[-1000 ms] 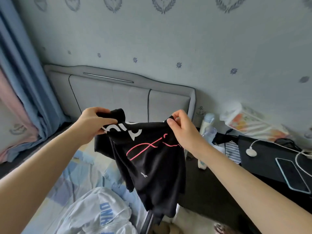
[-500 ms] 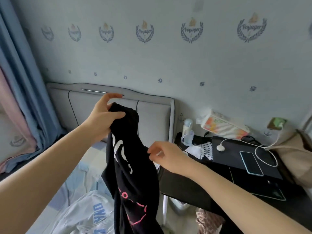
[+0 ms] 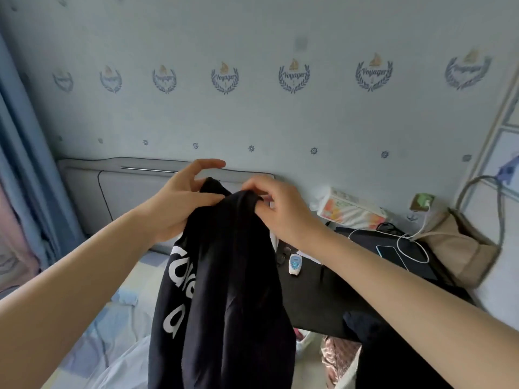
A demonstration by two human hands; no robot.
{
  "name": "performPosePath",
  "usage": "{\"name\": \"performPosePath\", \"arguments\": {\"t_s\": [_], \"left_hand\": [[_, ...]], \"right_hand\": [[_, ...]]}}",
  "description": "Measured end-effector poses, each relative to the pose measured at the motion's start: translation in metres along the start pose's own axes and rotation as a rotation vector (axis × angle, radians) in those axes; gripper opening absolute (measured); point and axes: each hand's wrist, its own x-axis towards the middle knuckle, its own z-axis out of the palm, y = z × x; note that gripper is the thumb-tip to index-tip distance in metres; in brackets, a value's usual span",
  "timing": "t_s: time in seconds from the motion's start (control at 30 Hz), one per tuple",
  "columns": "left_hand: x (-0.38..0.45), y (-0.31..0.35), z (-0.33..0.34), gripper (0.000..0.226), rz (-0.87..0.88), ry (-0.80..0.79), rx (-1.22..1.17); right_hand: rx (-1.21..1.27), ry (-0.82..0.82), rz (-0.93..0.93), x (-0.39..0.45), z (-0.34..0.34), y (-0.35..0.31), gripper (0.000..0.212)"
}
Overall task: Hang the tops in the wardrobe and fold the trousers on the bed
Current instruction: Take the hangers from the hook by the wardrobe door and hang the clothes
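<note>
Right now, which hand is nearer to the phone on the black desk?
Right. The right hand grips the top of the black garment just left of the desk, with the phone further right and lower. The left hand holds the garment's far side.

The top [image 3: 224, 290] that both hands pinch is soft matt black cloth with smooth white print on it. Behind the hands, the headboard [image 3: 126, 192] looks like padded grey fabric with a thin shiny metal strip, and the wall [image 3: 280, 116] is matt printed paper. To the right of the right hand [image 3: 283, 209], the desk [image 3: 317, 299] is matt black, the phone [image 3: 389, 252] is glossy, and the bag [image 3: 460, 248] is beige cloth.
</note>
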Motion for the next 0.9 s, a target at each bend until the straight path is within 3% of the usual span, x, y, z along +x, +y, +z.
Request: {"name": "performPosePath", "arguments": {"t_s": [0.17, 0.27, 0.33, 0.5, 0.63, 0.73, 0.83, 0.9], "left_hand": [[-0.021, -0.005, 0.007, 0.044, -0.005, -0.163, 0.194], [-0.035, 0.0, 0.01, 0.058, 0.005, -0.346, 0.082], [-0.044, 0.0, 0.025, 0.055, 0.028, -0.451, 0.106], [-0.055, -0.01, 0.101, 0.018, 0.206, -0.26, 0.404], [-0.054, -0.009, 0.145, 0.022, 0.266, -0.361, 0.829], [-0.057, -0.005, 0.187, 0.031, 0.259, -0.429, 0.992], [-0.072, 0.013, 0.25, 0.026, 0.276, -0.533, 0.686], [-0.087, 0.027, 0.3, 0.024, 0.337, -0.518, 0.54]], "right_hand": [[-0.076, 0.092, 0.184, -0.005, 0.002, -0.055, 0.008], [-0.23, 0.156, 0.272, -0.016, 0.0, -0.072, 0.008], [-0.293, 0.211, 0.36, -0.029, -0.007, -0.082, 0.007], [-0.395, 0.328, 0.511, -0.065, -0.047, -0.116, 0.012], [-0.562, 0.421, 0.635, -0.107, -0.108, -0.148, 0.01], [-0.556, 0.515, 0.72, -0.143, -0.152, -0.173, 0.012], [-0.488, 0.528, 0.758, -0.172, -0.177, -0.194, 0.014], [-0.565, 0.522, 0.776, -0.197, -0.197, -0.208, 0.015]]}}
